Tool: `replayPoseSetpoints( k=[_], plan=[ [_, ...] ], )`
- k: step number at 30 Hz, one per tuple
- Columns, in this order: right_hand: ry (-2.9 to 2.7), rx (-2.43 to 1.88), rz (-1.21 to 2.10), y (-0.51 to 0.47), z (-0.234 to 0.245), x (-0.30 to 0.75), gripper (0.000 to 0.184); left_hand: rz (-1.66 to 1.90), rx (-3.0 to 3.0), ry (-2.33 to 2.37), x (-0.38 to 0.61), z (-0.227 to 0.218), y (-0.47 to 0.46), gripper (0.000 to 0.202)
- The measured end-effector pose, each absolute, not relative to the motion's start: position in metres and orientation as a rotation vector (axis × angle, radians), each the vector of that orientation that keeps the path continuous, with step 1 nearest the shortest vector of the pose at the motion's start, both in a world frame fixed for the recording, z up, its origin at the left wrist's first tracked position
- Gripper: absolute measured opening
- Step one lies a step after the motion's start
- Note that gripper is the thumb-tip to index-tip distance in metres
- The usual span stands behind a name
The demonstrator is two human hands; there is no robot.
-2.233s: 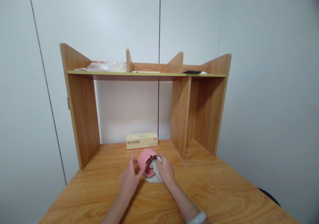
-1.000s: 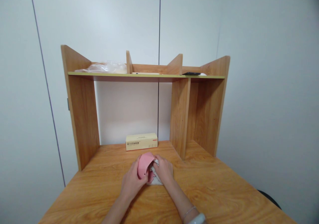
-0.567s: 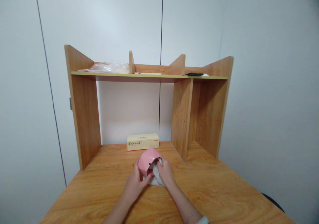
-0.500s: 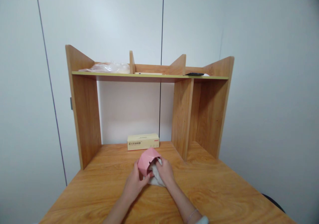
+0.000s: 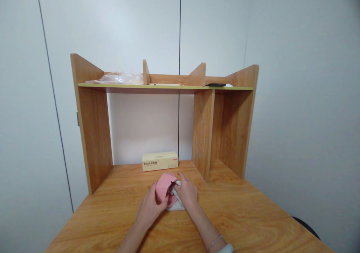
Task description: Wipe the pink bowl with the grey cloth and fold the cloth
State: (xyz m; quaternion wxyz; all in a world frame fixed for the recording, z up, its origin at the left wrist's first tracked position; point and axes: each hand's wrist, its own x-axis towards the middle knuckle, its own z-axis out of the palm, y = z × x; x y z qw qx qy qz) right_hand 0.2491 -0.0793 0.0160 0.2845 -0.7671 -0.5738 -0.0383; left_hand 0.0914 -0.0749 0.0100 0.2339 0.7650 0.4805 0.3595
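Pink bowl (image 5: 163, 185)'s tipped sideways between the hands over the surface (image 5: 239, 219), left hand (image 5: 150, 207) gripping its outside, mouth facing the right hand (image 5: 186, 193), which pinches a pale cloth (image 5: 176, 205) there.

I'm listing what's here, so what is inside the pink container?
Part of a pale grey cloth, held by the right hand, shows in the mouth of the pink container, gripped by the left hand. The deeper interior is covered and cannot be seen.

Right hand (image 5: 187, 191) and pink faceted container (image 5: 163, 186) partly hide grey cloth (image 5: 176, 205). Black curved item (image 5: 306, 226) past desk's (image 5: 242, 215) right edge is unidentifiable.
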Motion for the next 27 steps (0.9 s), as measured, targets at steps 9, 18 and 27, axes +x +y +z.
replayPoseSetpoints(
  k=[9, 18, 27],
  plan=[
    [-1.569, -1.909, -0.237, -0.084, 0.020, 0.244, 0.059, 0.977, 2.093, 1.355, 0.089, 0.008, -0.074, 0.062],
    [-1.447, -1.887, 0.086, -0.074, 0.005, 0.255, 0.030, 1.074, 2.049, 1.271, 0.088, 0.009, -0.074, 0.073],
    [-1.400, -1.870, 0.203, -0.065, -0.007, 0.249, 0.039, 1.102, 2.024, 1.133, 0.090, 0.003, -0.076, 0.076]
  ],
)
